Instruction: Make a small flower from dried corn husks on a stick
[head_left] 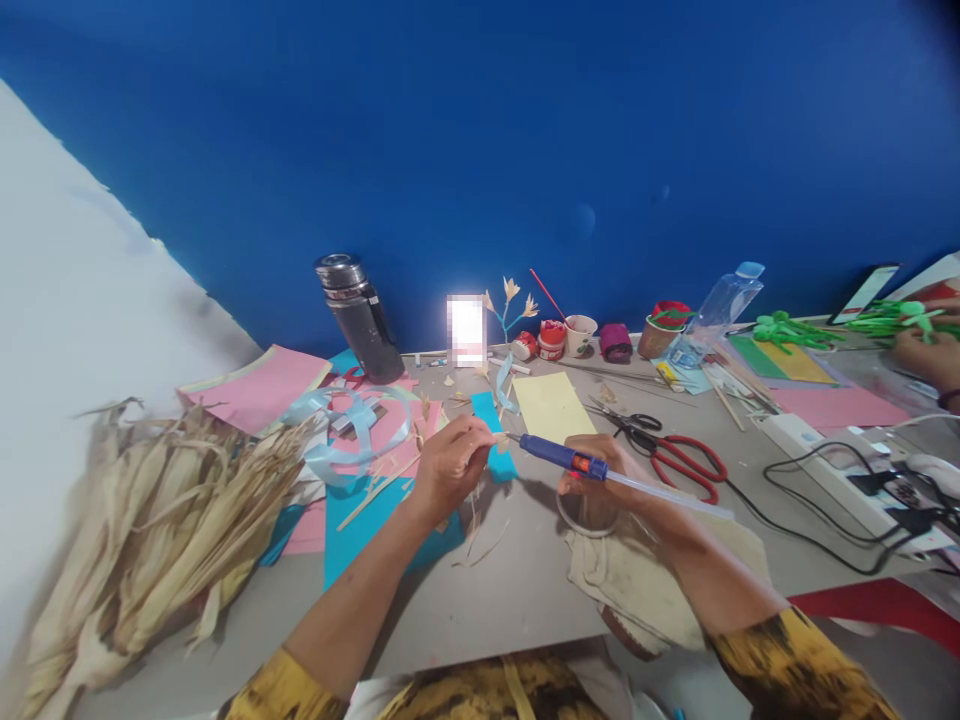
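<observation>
My right hand (609, 462) grips a blue hot glue gun (547, 452), and a clear glue stick (664, 494) sticks out of its back end. The gun's nozzle points left, towards the fingertips of my left hand (451, 462). Those fingertips are closed in a pinch on a small pale piece (500, 439), probably corn husk, right at the nozzle. Whether the nozzle touches it, I cannot tell. Below my right hand lie a roll of clear tape (588, 528) and a beige cloth (660, 590). Blue paper (352, 540) lies under my left forearm.
Dried corn husks (165, 540) pile up at left, near a dark thermos (367, 325). Husk flowers (511, 290) stand at the back. Black scissors (637, 425) and red-handled scissors (694, 465) lie right, before a power strip (832, 480). Another person's hand (930, 355) works far right.
</observation>
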